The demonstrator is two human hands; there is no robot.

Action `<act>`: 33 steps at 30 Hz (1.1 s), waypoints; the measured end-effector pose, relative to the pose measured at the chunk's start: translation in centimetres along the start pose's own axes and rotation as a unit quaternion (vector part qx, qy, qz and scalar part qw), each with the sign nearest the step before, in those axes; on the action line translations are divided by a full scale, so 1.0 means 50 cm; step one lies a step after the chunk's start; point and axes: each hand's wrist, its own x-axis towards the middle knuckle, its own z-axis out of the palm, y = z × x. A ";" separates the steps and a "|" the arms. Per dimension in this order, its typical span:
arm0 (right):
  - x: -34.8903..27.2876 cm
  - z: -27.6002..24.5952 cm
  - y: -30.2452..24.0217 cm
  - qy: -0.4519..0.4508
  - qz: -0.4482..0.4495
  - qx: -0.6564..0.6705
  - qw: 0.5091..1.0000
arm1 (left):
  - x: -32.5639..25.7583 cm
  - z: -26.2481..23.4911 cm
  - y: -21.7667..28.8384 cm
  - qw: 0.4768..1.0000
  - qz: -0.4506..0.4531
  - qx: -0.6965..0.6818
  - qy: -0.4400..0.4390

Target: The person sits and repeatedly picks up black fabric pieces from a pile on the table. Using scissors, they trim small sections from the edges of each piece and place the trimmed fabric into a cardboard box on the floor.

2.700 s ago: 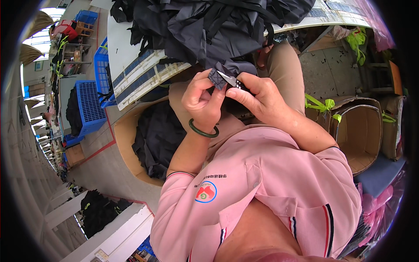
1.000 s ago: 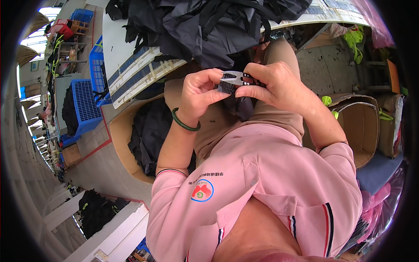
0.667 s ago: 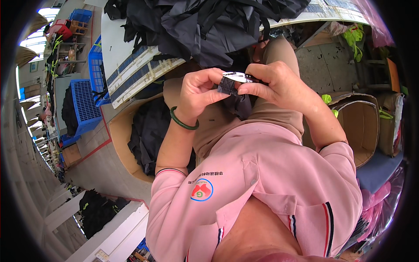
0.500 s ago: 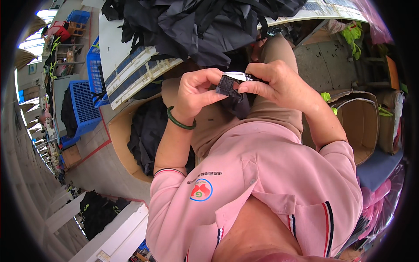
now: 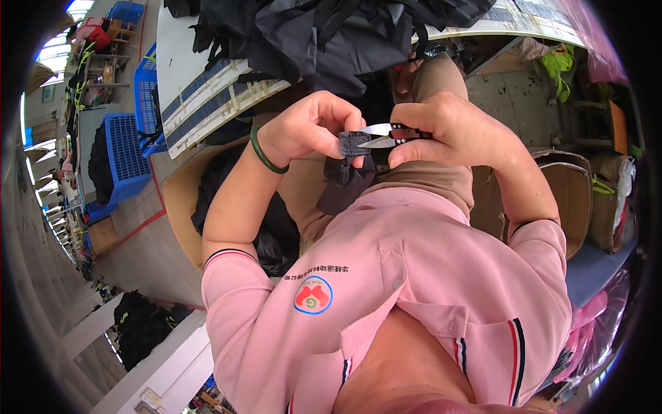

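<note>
My left hand pinches the stitched end of a dark fabric strip, which hangs down over my lap. In my right hand is a pair of thread snips with black handles and silver blades. The blades stand apart and point left, their tips at the stitched end beside my left fingertips. A green bangle circles my left wrist.
A heap of black fabric lies on the table ahead. Beside my left leg, a cardboard box holds more dark fabric. Blue crates stand at the left, and another cardboard box at the right.
The snips' blades have opened from nearly closed, and their tips are now at the strip's end. My left hand has shifted slightly left, turning the strip.
</note>
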 end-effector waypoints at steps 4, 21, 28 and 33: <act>0.003 0.010 0.000 0.009 -0.018 -0.001 1.000 | 0.002 0.006 0.006 1.000 -0.027 -0.006 -0.009; 0.006 0.020 0.001 -0.005 -0.013 -0.001 1.000 | 0.000 0.014 0.008 0.998 -0.059 0.030 -0.006; 0.013 0.021 -0.002 -0.027 -0.026 0.007 0.999 | 0.009 0.023 0.010 0.994 -0.101 0.038 -0.003; 0.005 0.024 0.012 -0.016 -0.017 0.015 1.000 | 0.004 0.019 0.004 0.994 -0.092 0.054 -0.009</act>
